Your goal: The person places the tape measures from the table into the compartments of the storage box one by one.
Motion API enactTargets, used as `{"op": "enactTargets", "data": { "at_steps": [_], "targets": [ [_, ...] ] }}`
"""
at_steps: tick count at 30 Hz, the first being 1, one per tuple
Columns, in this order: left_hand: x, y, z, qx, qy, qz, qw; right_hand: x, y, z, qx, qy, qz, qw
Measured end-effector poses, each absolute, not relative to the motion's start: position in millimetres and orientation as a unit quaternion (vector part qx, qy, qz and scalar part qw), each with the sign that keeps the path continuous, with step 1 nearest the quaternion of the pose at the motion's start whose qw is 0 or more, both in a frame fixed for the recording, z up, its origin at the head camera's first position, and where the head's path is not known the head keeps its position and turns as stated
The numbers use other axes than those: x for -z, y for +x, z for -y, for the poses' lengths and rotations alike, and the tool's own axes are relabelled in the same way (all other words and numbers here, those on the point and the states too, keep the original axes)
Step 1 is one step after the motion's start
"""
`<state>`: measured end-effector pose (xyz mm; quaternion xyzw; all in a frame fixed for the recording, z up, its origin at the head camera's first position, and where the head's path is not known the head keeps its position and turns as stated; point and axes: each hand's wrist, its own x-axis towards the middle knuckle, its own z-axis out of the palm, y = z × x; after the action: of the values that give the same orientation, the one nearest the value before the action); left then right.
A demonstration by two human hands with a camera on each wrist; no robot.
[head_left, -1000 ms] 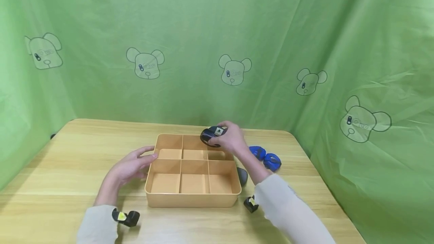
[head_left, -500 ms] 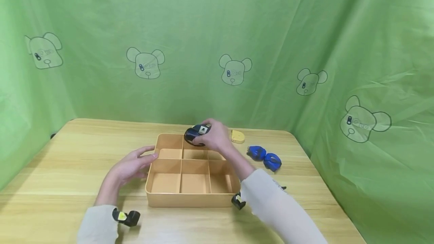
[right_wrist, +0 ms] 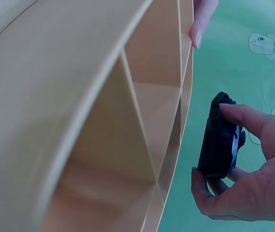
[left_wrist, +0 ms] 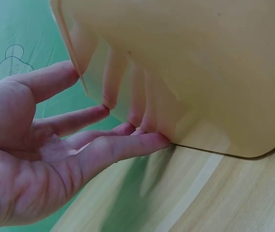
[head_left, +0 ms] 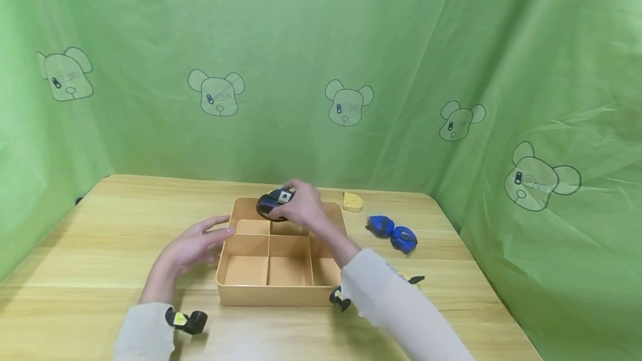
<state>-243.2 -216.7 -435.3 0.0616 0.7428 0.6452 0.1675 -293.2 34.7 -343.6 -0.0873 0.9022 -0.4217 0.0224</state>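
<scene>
Head cam high, facing fwd/down, wrist cams close-up low, all share tray point(head_left: 283, 294).

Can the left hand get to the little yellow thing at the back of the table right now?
Probably not easily. The left hand rests against the tray on its left side, and the yellow thing lies beyond the tray's far right corner, with the right hand between.

To your right on the wooden table point(head_left: 125, 222) you see a small yellow tape measure point(head_left: 352, 201), two blue ones point(head_left: 391, 233) just beside each other, and green bear-printed cloth point(head_left: 321, 71) hanging behind.
</scene>
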Motion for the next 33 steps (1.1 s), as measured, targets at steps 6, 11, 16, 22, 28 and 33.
{"op": "enactTargets", "data": {
  "at_steps": [6, 11, 16, 22, 28, 33],
  "targets": [
    [434, -244, 216, -0.649, 0.055, -0.74, 0.168, 344, -292, -22, 0.421, -0.103, -0.901, 0.013],
    [433, -243, 216, -0.65, 0.05, -0.739, 0.171, 345, -294, -11, 0.419, -0.093, -0.903, 0.02],
    [432, -243, 216, -0.648, 0.05, -0.739, 0.175, 348, -294, -3, 0.405, -0.078, -0.911, 0.024],
    [432, -244, 217, -0.641, 0.06, -0.744, 0.179, 351, -294, 3, 0.402, -0.072, -0.912, 0.023],
    [432, -244, 219, -0.643, 0.068, -0.741, 0.183, 355, -294, 12, 0.387, -0.081, -0.919, 0.014],
    [433, -244, 220, -0.648, 0.071, -0.736, 0.185, 359, -294, 18, 0.361, -0.074, -0.93, 0.014]
  ]
}}
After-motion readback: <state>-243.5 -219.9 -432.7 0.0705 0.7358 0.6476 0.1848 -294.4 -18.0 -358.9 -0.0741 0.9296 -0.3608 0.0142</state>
